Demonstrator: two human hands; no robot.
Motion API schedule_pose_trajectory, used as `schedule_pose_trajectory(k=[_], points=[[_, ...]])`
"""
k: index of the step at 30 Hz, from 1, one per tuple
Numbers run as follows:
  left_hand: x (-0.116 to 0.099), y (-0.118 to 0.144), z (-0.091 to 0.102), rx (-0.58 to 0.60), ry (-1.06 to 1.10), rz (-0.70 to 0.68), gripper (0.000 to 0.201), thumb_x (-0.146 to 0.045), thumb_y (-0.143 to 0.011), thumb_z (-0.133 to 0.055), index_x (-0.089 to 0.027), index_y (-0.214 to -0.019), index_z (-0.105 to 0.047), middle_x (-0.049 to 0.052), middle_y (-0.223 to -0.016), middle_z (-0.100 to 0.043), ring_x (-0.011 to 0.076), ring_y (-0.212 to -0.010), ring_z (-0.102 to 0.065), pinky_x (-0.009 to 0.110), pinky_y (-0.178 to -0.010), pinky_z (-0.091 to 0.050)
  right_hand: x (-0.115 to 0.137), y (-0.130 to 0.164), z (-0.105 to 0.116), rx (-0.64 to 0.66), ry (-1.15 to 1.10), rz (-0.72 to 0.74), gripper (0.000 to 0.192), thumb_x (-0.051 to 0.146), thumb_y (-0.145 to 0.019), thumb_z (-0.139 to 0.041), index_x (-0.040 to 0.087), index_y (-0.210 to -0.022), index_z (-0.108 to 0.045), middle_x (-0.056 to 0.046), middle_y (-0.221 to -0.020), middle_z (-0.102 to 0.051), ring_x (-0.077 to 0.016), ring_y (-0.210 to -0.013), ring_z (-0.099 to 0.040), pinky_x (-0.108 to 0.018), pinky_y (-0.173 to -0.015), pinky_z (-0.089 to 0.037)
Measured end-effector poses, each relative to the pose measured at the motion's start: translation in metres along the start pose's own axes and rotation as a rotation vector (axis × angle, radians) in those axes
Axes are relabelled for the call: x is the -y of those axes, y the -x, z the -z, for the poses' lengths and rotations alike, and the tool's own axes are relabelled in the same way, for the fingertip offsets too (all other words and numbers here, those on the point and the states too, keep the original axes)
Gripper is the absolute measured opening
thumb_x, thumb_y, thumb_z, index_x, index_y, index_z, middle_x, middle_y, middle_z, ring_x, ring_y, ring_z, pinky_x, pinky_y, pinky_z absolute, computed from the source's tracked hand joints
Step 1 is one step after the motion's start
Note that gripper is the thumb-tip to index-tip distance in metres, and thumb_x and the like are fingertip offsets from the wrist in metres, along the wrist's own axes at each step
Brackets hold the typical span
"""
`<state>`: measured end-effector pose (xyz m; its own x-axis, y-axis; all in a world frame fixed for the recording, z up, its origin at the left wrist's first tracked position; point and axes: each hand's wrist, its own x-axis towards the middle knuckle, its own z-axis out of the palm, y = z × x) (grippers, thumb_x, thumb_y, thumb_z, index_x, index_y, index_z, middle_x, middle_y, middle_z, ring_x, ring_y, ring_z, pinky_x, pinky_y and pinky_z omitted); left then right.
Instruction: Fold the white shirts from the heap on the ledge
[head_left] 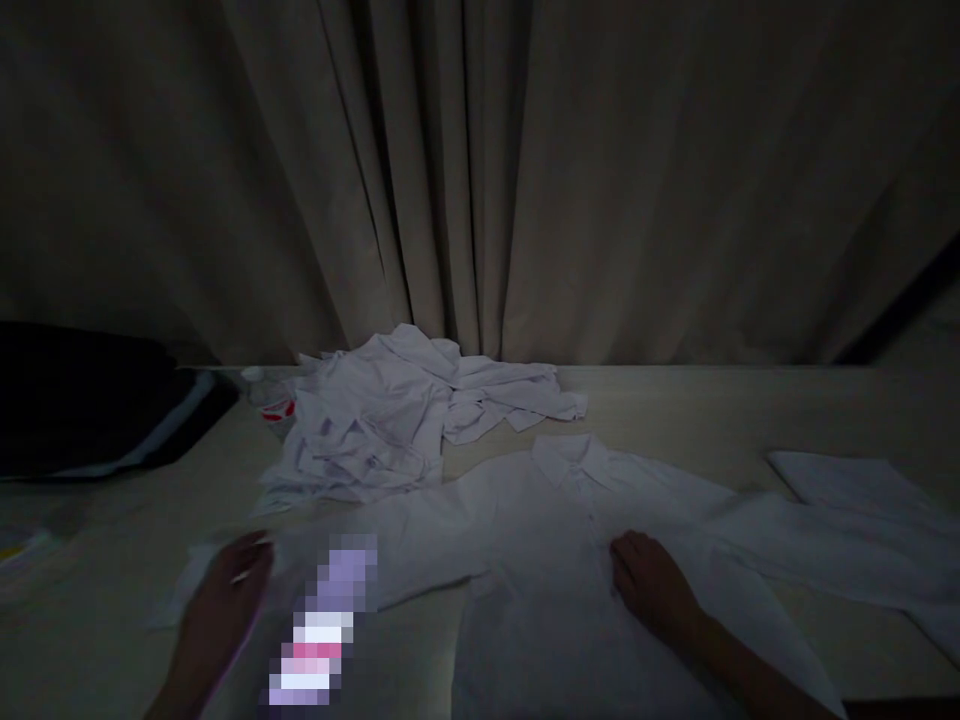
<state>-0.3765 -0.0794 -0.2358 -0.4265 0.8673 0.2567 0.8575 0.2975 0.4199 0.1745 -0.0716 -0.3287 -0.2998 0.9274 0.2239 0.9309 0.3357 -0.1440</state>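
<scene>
**Two hands resting on a white shirt spread over the table**

The room is lying in dim light, and a white shirt is lying spread out flat at the near edge of the table, its collar pointing toward the far edge and its sleeves stretching out to either side. The right hand is resting palm down on the front of the shirt, fingers loose and gripping nothing. The left hand is lying on the end of the shirt's left sleeve, toward the near left corner; its fingers are lying flat, grasping nothing that I can make out in this light. A blurred-out patch is sitting just beside that hand, so what lies there cannot be told.

Behind the shirt, toward the far edge, a pile of crumpled white clothes is sitting in a heap, just apart from the collar. Near the right edge a folded white garment is lying flat. A dark bundle is sitting at the left edge, and a beige curtain is hanging behind the table
</scene>
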Motion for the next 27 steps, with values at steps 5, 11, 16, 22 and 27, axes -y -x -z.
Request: schedule_pose_trajectory(k=[5,11,16,22,27], points=[[-0.126,0.035,-0.076,0.178,0.049,-0.491,0.041,-0.038,-0.084,-0.036,-0.016,-0.109,-0.06,0.011,-0.113,-0.067,0.0231,-0.11,-0.059,0.041,-0.096,-0.047,-0.031,-0.033,0.002,-0.058,-0.022,-0.146,0.038,0.022,-0.087,-0.034,0.01,-0.115,-0.055,-0.016,-0.117,-0.058,-0.0247,-0.109,-0.052,-0.04,-0.095,-0.04],[-0.234,0.064,-0.157,0.395,-0.159,-0.7,0.053,-0.039,-0.089,-0.031,-0.012,-0.132,-0.045,0.013,-0.142,-0.044,0.0291,-0.135,-0.032,0.051,-0.112,-0.027,-0.061,-0.069,-0.033,-0.048,-0.001,-0.192,0.051,0.033,-0.091,-0.03,0.009,-0.134,-0.044,-0.017,-0.139,-0.045,-0.0273,-0.13,-0.038,-0.046,-0.107,-0.03],[-0.258,0.051,-0.201,0.445,-0.226,-0.58,0.071,-0.064,-0.081,-0.031,-0.026,-0.141,-0.03,0.013,-0.152,-0.023,0.0399,-0.138,-0.017,0.068,-0.105,-0.019,-0.055,-0.103,-0.045,0.005,-0.012,-0.191,0.058,0.044,-0.093,-0.026,0.01,-0.139,-0.037,-0.017,-0.147,-0.031,-0.0286,-0.137,-0.025,-0.048,-0.111,-0.018],[-0.253,0.021,-0.227,0.364,-0.342,-0.538,0.083,-0.075,-0.075,-0.025,-0.025,-0.142,-0.026,0.016,-0.152,-0.021,0.0418,-0.139,-0.012,0.071,-0.103,-0.01,-0.056,-0.126,-0.055,0.053,-0.052,-0.264,0.067,0.06,-0.09,-0.027,0.019,-0.143,-0.03,-0.015,-0.151,-0.022,-0.0331,-0.138,-0.018,-0.056,-0.109,-0.006],[-0.285,0.017,-0.23,0.318,-0.33,-0.586,0.081,-0.065,-0.08,-0.029,-0.013,-0.141,-0.028,0.02,-0.15,-0.026,0.0402,-0.139,-0.015,0.064,-0.108,-0.014,-0.064,-0.136,-0.047,0.018,-0.07,-0.243,0.067,0.057,-0.091,-0.027,0.015,-0.143,-0.029,-0.016,-0.15,-0.025,-0.0318,-0.138,-0.021,-0.052,-0.11,-0.012]])
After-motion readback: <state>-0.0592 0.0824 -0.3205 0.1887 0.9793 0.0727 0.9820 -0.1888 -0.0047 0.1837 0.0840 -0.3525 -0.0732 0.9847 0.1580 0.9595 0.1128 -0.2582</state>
